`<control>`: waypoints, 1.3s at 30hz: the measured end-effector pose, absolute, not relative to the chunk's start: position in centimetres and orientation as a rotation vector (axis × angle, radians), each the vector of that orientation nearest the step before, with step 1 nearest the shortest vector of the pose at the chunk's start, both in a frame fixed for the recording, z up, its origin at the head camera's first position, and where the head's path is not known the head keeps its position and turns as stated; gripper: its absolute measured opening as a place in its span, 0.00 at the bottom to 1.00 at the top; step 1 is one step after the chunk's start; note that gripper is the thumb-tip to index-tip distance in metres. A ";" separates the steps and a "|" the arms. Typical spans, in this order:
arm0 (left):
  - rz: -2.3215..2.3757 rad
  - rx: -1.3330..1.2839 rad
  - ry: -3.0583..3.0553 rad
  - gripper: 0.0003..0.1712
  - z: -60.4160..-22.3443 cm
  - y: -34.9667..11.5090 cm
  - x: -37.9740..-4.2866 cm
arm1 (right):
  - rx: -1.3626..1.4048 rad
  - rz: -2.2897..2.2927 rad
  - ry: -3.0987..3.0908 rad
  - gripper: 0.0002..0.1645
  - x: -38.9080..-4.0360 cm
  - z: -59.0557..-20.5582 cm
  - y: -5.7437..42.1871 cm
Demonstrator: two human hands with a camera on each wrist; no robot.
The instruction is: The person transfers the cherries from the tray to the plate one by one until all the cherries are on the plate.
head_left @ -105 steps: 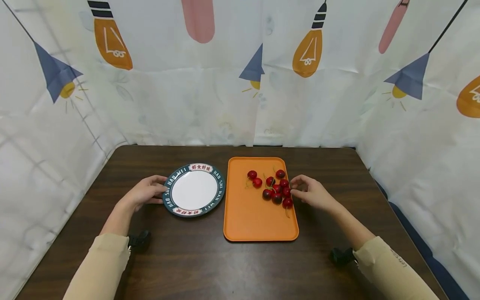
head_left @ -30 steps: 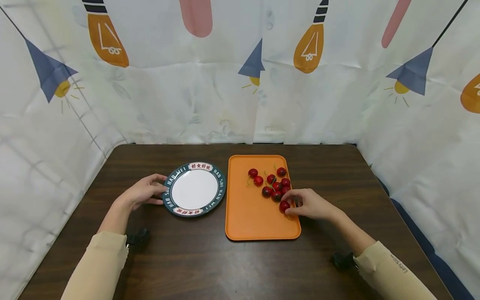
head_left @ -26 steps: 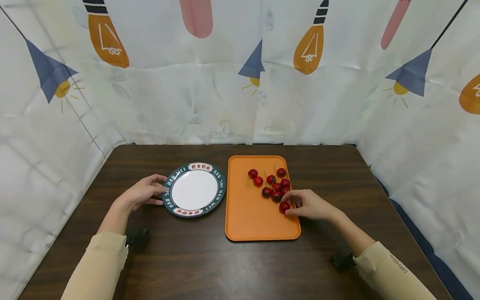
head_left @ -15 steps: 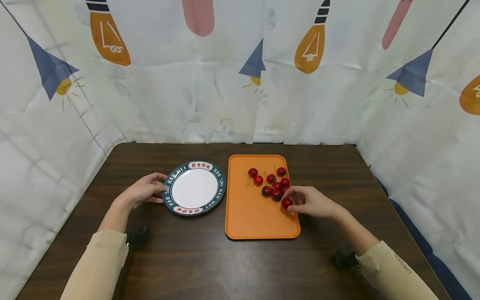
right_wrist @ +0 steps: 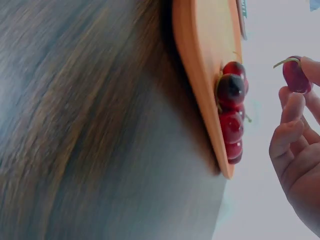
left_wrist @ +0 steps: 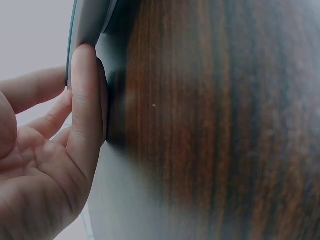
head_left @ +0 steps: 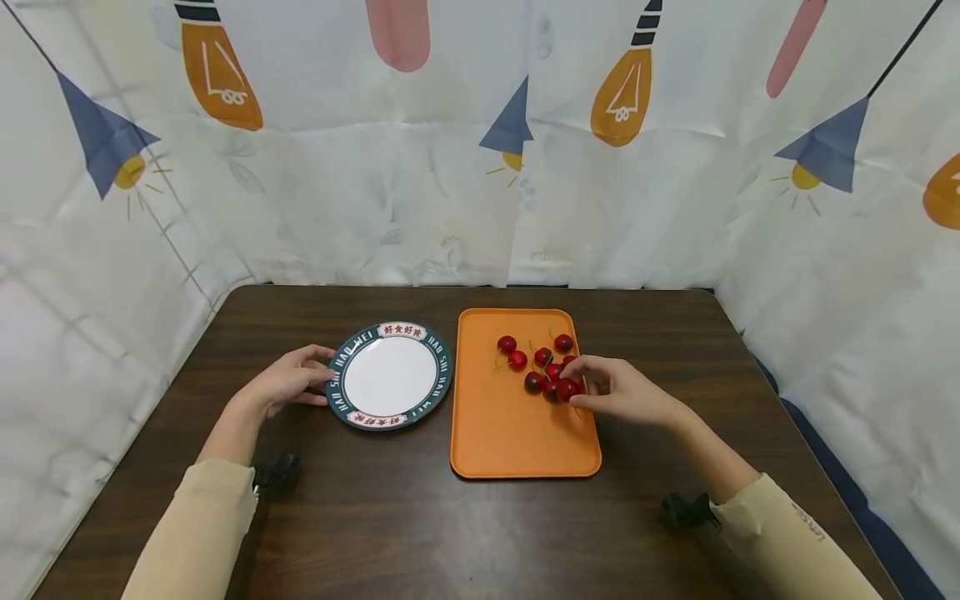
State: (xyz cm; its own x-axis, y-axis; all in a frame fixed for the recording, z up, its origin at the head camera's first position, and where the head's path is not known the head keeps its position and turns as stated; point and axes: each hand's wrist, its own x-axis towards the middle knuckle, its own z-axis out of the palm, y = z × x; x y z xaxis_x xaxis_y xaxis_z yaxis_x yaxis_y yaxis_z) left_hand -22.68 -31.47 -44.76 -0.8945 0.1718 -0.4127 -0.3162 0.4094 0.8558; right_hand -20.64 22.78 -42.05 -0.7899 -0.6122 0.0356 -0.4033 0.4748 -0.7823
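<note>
one patterned curtain (head_left: 450, 225) stands beyond the tray and along both flanks. the dark wooden table (head_left: 487, 542) lies beneath the tray and extends past it on every side. two pale sleeves (head_left: 191, 525) show, at the near left and near right of the tray. the tray (head_left: 495, 442) is orange, rectangular and flat on the table. the plate (head_left: 390, 375), white with a dark green lettered rim, lies just left of the tray; contact between the two cannot be confirmed. the left hand (head_left: 294, 379), farther left of the tray, holds the plate's near edge between thumb and fingers, fingers slightly spread. the right hand (head_left: 626, 392) reaches over the tray's right edge, thumb and fingertip pinching one cherry, other fingers bent inward. loose cherries (head_left: 534, 382) sit in the tray's far half, mostly bunched toward its right; full count obscured by the right hand. the held cherry (right_wrist: 296, 76) is raised clear of the tray, its stem (right_wrist: 284, 62) attached.
</note>
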 end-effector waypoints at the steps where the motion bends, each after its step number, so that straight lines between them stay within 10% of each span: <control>1: 1.493 -0.122 2.231 0.34 -44.8 -31.5 -22.7 | -0.872 -1.214 2.482 0.17 -20.7 -42.0 22.7; 39: 1.499 -0.107 2.191 0.33 -44.9 -31.8 -23.3 | -0.535 -1.606 2.277 0.21 -22.1 -42.5 10.0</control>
State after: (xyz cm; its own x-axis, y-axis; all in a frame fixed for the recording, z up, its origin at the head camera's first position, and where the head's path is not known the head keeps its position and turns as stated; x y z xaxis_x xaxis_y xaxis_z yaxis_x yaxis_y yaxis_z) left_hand -23.30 -31.79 -44.86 -0.8817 0.2005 -0.4270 -0.3254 0.3968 0.8583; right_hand -22.10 10.04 -42.48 -0.8843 -0.4658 -0.0321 -0.1261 0.3045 -0.9441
